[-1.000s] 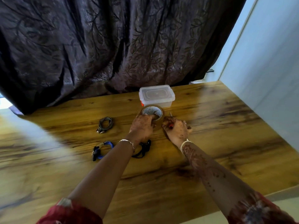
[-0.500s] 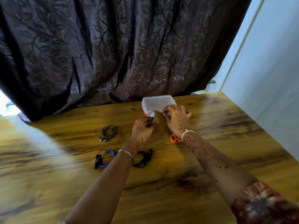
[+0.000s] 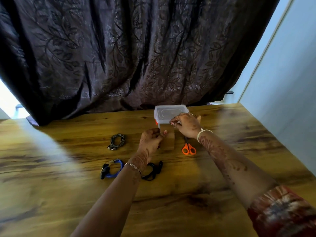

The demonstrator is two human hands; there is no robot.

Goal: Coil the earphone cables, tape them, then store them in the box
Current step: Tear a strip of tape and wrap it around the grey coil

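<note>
A: Near to far, go.

B: Nearest, on the wooden table: blue coiled cable left of the left wrist, black coiled cable just right of it, partly hidden behind the wrist. Grey coiled cable lies further back on the left.

A: Hands?

B: Left hand is curled around the brown tape roll, held on edge, thumb pressed on its near face. Right hand pinches what looks like the tape's free end, just above and right of the roll. The strip itself is too blurred to make out.

A: Changes?

B: One second ago the roll lay flat on the table with the right hand holding the scissors. Now the roll is raised and the orange-handled scissors lie on the table under the right wrist, blades partly covered.

A: Box?

B: Clear plastic box, lid on, at the far edge in front of the dark curtain. Same spot as earlier. Right hand covers its near right corner. Contents not readable.
</note>
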